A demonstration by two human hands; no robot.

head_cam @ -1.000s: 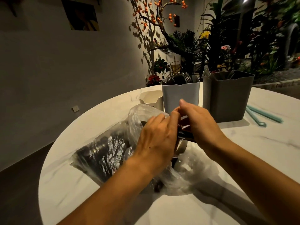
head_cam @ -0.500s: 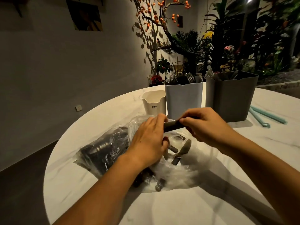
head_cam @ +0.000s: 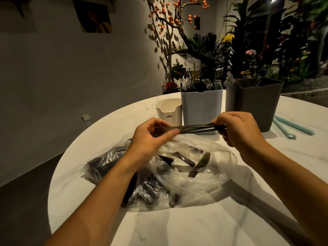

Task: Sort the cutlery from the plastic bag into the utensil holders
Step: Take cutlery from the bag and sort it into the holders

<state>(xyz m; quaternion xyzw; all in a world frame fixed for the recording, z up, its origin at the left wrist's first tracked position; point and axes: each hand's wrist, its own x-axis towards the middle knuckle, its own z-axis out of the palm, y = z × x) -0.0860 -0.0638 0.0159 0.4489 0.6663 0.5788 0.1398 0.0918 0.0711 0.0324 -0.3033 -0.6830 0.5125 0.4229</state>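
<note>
Above the plastic bag (head_cam: 177,167) of cutlery on the round table (head_cam: 177,224), we hold dark knives (head_cam: 197,129) level, our left hand (head_cam: 150,137) pinching one end and our right hand (head_cam: 237,130) gripping the other, just before the white holder (head_cam: 169,110), pale grey holder (head_cam: 201,107) and dark grey holder (head_cam: 255,103)
</note>
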